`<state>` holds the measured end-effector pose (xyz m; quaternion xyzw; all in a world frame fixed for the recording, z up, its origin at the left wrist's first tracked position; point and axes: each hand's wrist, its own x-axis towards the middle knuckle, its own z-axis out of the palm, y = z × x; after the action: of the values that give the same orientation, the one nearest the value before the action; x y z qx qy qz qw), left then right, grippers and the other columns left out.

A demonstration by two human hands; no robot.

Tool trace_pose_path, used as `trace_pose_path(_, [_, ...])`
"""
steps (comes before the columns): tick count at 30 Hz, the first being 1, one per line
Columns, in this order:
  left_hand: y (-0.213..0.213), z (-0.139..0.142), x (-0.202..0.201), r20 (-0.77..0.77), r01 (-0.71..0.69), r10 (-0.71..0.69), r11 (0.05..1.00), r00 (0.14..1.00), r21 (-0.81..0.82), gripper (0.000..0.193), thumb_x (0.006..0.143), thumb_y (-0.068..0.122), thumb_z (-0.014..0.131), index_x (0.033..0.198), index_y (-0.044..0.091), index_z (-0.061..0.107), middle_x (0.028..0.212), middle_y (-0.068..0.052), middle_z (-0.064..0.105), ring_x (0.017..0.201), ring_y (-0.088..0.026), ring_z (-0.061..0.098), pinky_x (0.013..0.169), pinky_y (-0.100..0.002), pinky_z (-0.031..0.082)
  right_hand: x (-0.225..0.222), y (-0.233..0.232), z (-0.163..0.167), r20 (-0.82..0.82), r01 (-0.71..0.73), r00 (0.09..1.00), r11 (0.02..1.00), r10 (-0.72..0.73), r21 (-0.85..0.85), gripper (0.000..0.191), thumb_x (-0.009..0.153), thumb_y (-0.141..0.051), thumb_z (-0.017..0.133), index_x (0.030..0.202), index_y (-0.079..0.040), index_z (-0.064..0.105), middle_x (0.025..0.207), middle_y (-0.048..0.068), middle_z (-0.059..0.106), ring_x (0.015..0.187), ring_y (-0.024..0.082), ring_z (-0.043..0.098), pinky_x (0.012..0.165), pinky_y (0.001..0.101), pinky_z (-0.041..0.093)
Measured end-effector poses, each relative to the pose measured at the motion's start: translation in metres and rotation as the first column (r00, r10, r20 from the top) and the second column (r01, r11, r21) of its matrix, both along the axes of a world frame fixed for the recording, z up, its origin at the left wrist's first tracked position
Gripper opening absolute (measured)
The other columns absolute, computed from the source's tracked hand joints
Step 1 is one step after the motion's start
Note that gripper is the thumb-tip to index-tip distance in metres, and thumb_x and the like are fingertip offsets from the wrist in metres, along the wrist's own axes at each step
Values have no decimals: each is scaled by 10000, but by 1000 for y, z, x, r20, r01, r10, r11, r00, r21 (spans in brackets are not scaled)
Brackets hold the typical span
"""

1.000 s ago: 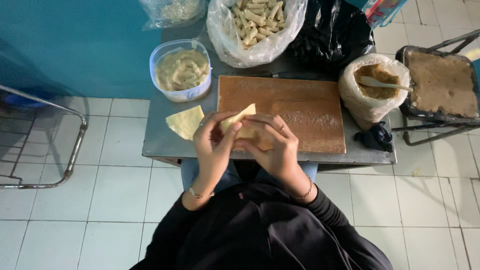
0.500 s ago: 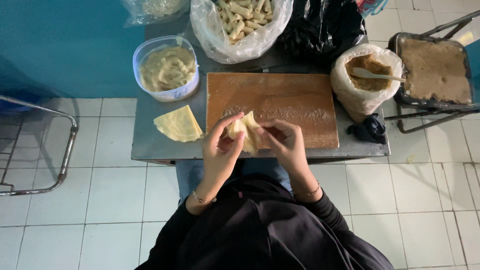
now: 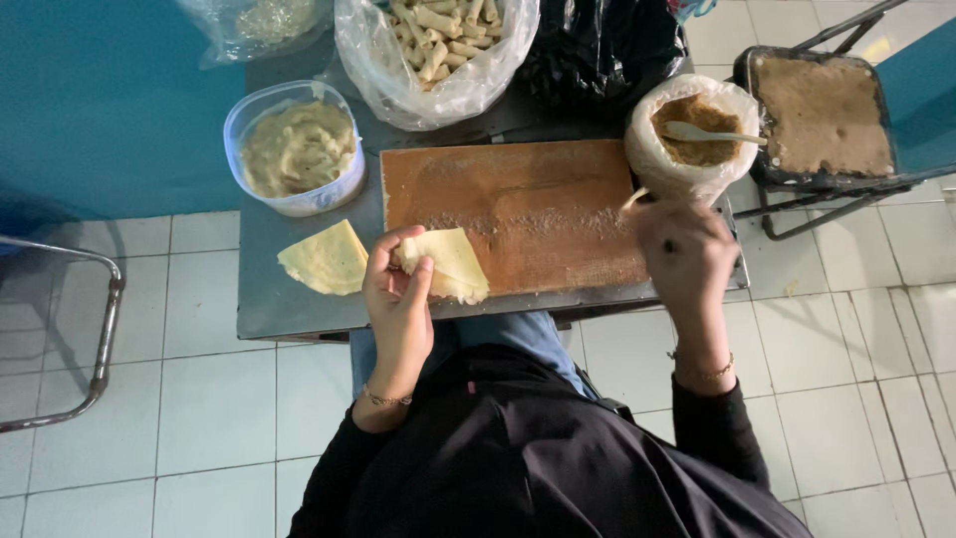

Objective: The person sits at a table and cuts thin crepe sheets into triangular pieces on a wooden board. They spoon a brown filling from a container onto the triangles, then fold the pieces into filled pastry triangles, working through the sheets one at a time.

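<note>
So the grey tabletop (image 3: 299, 309) took up most of the shot, sitting on a white tiled floor (image 3: 199, 418) with a blue wall (image 3: 110, 100) off to the left. On the tabletop, dead centre, was a brown wooden board (image 3: 528, 199) dusted with crumbs. At the far edge sat a big clear bag of pale rolled sticks (image 3: 438, 50), and a black bag (image 3: 607, 50) was just right of it. Over on the right, a dark tray of brown crumbs (image 3: 822, 115) rested on a chair. Far left on the tabletop was a clear plastic tub of pale filling (image 3: 299, 149). At the board's far right corner stood a smaller bag of brown crumbs (image 3: 692, 134) with a spoon (image 3: 712, 133) lying in it.

The left hand (image 3: 398, 299) was at the near left corner of the board, grip closed around a folded pale wrapper (image 3: 448, 261) that rested partly on the board. The right hand (image 3: 685, 249) was blurry, just near the crumb bag, and I honestly couldn't tell if its grip was open or closed. A spare folded wrapper (image 3: 324, 259) lay flat on the tabletop, left of the board.
</note>
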<state>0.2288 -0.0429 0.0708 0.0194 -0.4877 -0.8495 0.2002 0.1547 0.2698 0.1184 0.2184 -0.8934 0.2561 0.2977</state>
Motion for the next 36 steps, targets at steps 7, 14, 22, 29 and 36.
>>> trace_pose_path(7, [4, -1, 1, 62, 7, 3, 987, 998, -161, 306, 1009, -1, 638, 1313, 17, 604, 1060, 12, 571, 894, -35, 511, 811, -196, 450, 29, -9, -21, 98, 55, 991, 952, -88, 301, 100, 850, -193, 820, 942, -229, 808, 989, -98, 743, 972, 140, 626, 911, 378, 367])
trace_pose_path(14, [8, 0, 3, 81, 44, -30, 982, 996, -181, 294, 1017, 33, 641, 1309, 34, 606, 1002, 35, 563, 864, -27, 519, 780, -192, 460, 38, -24, -15, 51, 168, 979, 929, -196, 329, 86, 871, -251, 823, 954, -232, 816, 974, -99, 733, 1009, 136, 606, 935, 405, 328])
trace_pose_path(22, [10, 2, 3, 97, 143, -117, 930, 988, -339, 306, 1045, 65, 615, 1349, 28, 618, 1092, 12, 629, 772, -32, 460, 679, -199, 400, 44, -60, 15, 220, -152, 965, 988, 145, 16, 286, 809, -239, 843, 1063, -119, 789, 1078, 36, 746, 1045, 249, 672, 907, 399, 496])
trace_pose_path(29, [22, 20, 12, -118, 10, -85, 849, 989, -528, 373, 1020, -8, 655, 1381, 23, 566, 1345, -89, 637, 1117, -107, 639, 891, -259, 536, 52, -122, 14, 336, -234, 869, 900, 363, -368, 378, 761, -166, 913, 1073, -23, 755, 991, 84, 766, 870, 182, 781, 748, 283, 615])
trace_pose_path(36, [15, 24, 10, -131, -48, -53, 746, 990, -664, 424, 934, 4, 767, 1329, 47, 620, 1243, -93, 722, 861, -92, 654, 705, -222, 513, 41, -116, 1, 313, -301, 829, 841, 464, -449, 208, 843, -91, 845, 1024, -22, 769, 996, 91, 791, 869, 173, 784, 770, 273, 624])
